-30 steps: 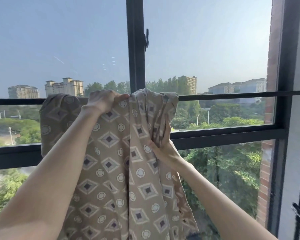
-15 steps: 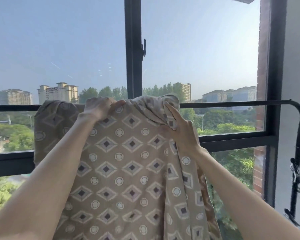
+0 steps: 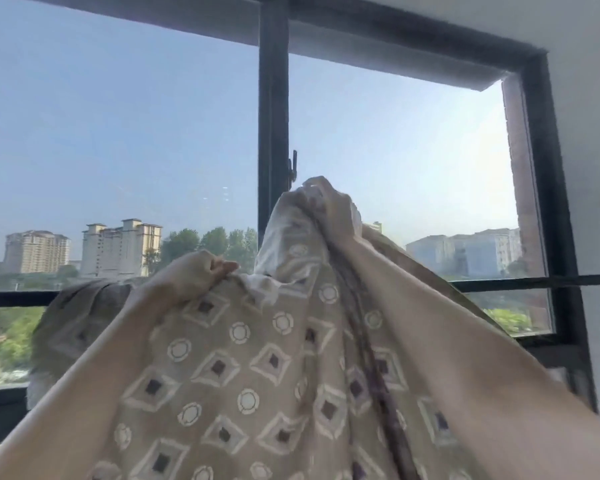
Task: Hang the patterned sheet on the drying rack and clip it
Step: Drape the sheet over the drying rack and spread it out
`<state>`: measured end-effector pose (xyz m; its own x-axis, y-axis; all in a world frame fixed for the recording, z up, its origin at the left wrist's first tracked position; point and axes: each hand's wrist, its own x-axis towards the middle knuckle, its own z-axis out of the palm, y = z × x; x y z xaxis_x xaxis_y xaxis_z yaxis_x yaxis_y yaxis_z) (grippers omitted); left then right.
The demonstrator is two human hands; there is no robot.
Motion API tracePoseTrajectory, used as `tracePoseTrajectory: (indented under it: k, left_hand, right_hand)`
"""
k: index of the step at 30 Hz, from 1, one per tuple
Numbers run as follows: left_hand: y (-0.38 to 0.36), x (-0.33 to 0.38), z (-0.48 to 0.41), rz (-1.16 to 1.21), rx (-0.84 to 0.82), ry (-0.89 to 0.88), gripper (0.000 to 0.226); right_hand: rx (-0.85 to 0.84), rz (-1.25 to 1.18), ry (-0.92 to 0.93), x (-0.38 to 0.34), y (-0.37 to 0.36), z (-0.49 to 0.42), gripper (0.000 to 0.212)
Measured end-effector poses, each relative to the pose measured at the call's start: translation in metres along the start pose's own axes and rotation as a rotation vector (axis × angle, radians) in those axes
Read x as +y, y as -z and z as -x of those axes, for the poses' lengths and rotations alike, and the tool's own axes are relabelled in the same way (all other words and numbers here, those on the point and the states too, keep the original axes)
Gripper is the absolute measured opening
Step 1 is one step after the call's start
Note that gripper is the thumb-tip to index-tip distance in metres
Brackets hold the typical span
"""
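Sheet [image 3: 243, 358] remains draped over the rail [image 3: 520, 281], but the right hand [image 3: 329, 206], its grip closed on a bunched fold, has lifted that fold well above it while the left hand [image 3: 198, 271] stays clenched at rail height; spreading continues, clipping not begun.

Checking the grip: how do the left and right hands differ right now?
The left hand pinches the sheet low, about level with the rail; the right hand lifts a bunched fold well above it. The left is a knuckled fist; the right's fingers wrap the bunch. Both grip the sheet.
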<state>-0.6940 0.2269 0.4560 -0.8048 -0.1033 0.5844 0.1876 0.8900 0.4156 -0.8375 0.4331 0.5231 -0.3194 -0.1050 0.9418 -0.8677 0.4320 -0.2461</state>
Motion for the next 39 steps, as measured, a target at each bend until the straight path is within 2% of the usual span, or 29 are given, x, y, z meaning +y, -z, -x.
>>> tracePoseTrajectory:
  k: [3,5,8,11,12,15,18,22,25,27,30,32,36,39]
  left_hand:
    - [-0.005,0.001,0.004,-0.064,0.032,0.073,0.048]
    - [-0.007,0.010,0.007,-0.147,0.008,0.083,0.064]
    - [-0.010,0.026,0.009,-0.262,-0.093,0.072,0.084]
    - [-0.022,0.046,0.004,-0.279,-0.175,-0.028,0.111]
    - [-0.028,0.051,-0.001,-0.266,-0.168,-0.050,0.112]
    - [-0.051,0.064,-0.016,-0.334,-0.101,-0.049,0.103]
    - [-0.067,0.064,-0.029,-0.461,-0.078,-0.071,0.077]
    - [-0.068,0.055,-0.040,-0.288,-0.121,-0.040,0.055]
    - [-0.072,0.051,-0.044,-0.217,-0.091,-0.020,0.058]
    - [-0.074,0.046,-0.047,-0.219,-0.034,0.004,0.058]
    - [-0.075,0.038,-0.053,-0.184,-0.028,0.028,0.055]
    - [-0.076,0.034,-0.057,-0.178,-0.024,0.034,0.055]
    - [-0.078,0.028,-0.064,-0.126,-0.047,0.033,0.058]
    - [-0.080,0.031,-0.063,-0.149,-0.039,0.018,0.058]
  right_hand:
    - [-0.197,0.033,-0.048,0.030,-0.034,0.015,0.015]
    - [-0.263,0.065,-0.064,0.033,-0.035,0.012,0.013]
    - [-0.244,0.084,-0.010,0.036,-0.028,0.014,0.016]
    - [-0.209,0.051,-0.024,0.041,-0.021,0.017,0.019]
    - [-0.197,0.030,-0.017,0.041,-0.020,0.019,0.021]
    - [-0.187,-0.029,-0.007,0.040,-0.022,0.019,0.028]
    - [-0.230,-0.006,-0.033,0.048,-0.028,0.017,0.026]
    - [-0.275,0.046,-0.082,0.057,-0.025,0.017,0.032]
    - [-0.100,0.216,-0.069,0.049,-0.017,0.021,0.040]
    - [0.088,0.245,-0.043,0.041,-0.008,0.029,0.033]
    - [0.219,0.251,-0.014,0.033,0.006,0.058,0.027]
    - [0.221,0.292,-0.036,0.029,0.013,0.088,0.039]
    - [-0.039,0.338,-0.242,0.022,0.016,0.157,0.078]
    - [-0.080,0.208,-0.336,0.022,0.012,0.204,0.107]
